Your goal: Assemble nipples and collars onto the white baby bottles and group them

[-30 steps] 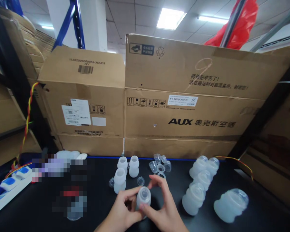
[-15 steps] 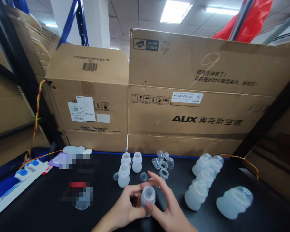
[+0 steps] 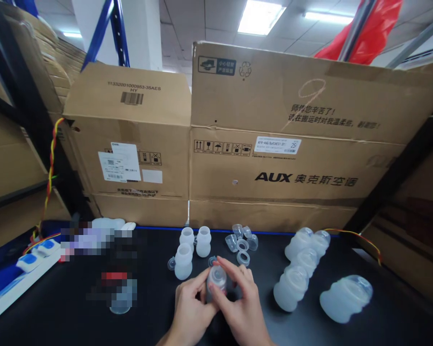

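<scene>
Between both hands a small translucent baby bottle (image 3: pixel 217 277) stands with a clear nipple on top. My left hand (image 3: pixel 194 302) is closed around its left side. My right hand (image 3: pixel 242 298) grips it from the right, thumb on the near side and fingers curled round the top. Just behind sits a clear nipple (image 3: pixel 212 260), partly hidden by the right fingers. Three open bottles (image 3: pixel 184 264) stand behind to the left, with another nipple (image 3: pixel 171 263) beside them. Beyond my right hand lie several clear caps (image 3: pixel 232 242) and two rings (image 3: pixel 243 258).
On the right lie several capped bottles (image 3: pixel 291 288), with one more (image 3: pixel 346 299) apart from them. A clear cup-like item (image 3: pixel 120 306) is at left, partly blurred out. A white power strip (image 3: pixel 32 274) runs along the left edge. Cardboard boxes (image 3: pixel 274 192) wall off the back.
Both hands have shifted slightly left and away from me with the bottle. The right fingers have come down closer around its top, now covering part of the nipple behind. The view has moved slightly.
</scene>
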Available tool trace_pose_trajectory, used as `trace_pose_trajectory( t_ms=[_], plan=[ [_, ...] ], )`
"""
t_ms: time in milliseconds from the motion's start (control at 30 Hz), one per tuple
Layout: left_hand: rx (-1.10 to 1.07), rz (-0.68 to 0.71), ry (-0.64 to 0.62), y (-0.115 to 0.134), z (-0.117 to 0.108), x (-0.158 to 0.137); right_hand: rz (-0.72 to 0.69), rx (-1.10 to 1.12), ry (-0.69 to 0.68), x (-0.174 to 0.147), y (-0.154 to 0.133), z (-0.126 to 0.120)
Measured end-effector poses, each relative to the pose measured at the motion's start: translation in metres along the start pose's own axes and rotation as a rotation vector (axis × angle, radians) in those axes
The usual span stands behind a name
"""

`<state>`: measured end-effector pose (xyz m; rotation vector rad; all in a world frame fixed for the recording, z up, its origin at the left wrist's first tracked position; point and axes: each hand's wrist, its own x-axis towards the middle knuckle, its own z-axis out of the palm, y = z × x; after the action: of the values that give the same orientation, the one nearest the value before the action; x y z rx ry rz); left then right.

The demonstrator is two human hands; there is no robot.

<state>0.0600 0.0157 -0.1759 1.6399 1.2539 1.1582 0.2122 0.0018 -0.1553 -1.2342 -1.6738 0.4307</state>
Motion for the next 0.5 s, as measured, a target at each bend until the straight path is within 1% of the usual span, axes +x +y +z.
trace_pose_trajectory(
  t_ms=[33, 100, 167, 200, 300, 400, 500],
  plan=[
    [-0.036, -0.016, 0.015, 0.0, 0.002, 0.0, -0.02, -0.025, 0.013, 0.001, 0.0, 0.001],
    [-0.089, -0.05, 0.0, 0.002, 0.001, 0.002, -0.079, -0.071, 0.03, 0.009, 0.002, 0.0],
    [-0.074, -0.068, -0.014, 0.007, -0.004, 0.004, -0.117, -0.18, 0.078, 0.024, 0.01, -0.005],
    [-0.047, -0.067, -0.02, 0.008, -0.007, 0.005, -0.112, -0.26, 0.118, 0.033, 0.016, -0.008],
    [0.041, -0.031, -0.049, 0.01, -0.015, 0.007, -0.024, -0.464, 0.216, 0.056, 0.039, -0.015],
    [0.079, 0.0, -0.093, 0.006, -0.018, 0.008, 0.018, -0.582, 0.21, 0.064, 0.061, -0.015],
    [0.082, 0.006, -0.106, 0.004, -0.018, 0.007, 0.009, -0.626, 0.18, 0.062, 0.071, -0.013]
  ],
)
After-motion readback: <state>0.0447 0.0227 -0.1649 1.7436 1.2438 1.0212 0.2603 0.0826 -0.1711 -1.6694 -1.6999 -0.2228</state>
